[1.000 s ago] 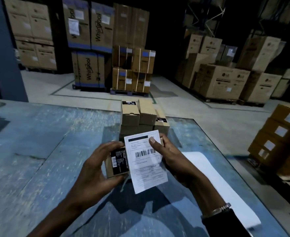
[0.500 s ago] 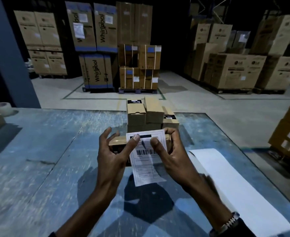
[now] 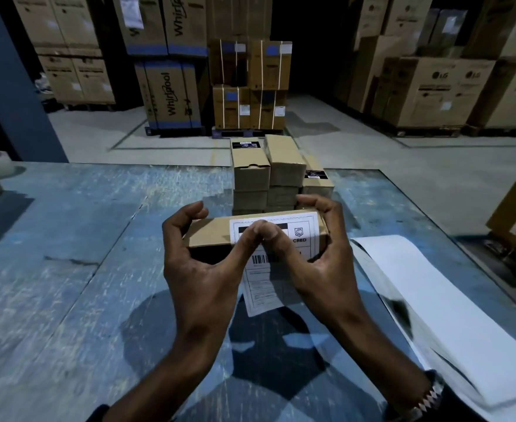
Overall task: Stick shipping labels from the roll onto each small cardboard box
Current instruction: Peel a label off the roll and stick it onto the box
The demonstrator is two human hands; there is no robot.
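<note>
While thumbs press: shipping label (image 3: 299,226) top stuck on small box (image 3: 211,231), lower part hangs loose, frame centre above worktop (image 3: 68,239).
Left hand (image 3: 198,263): curled round box's left end.
Right hand (image 3: 326,254): clamped on right end.
Left to do: fold label down; stack of boxes (image 3: 268,175) behind looks unlabelled.
Vs 1 s ago: label was held loose against box, now pressed on.
Liner strip (image 3: 433,315): lower right.
</note>
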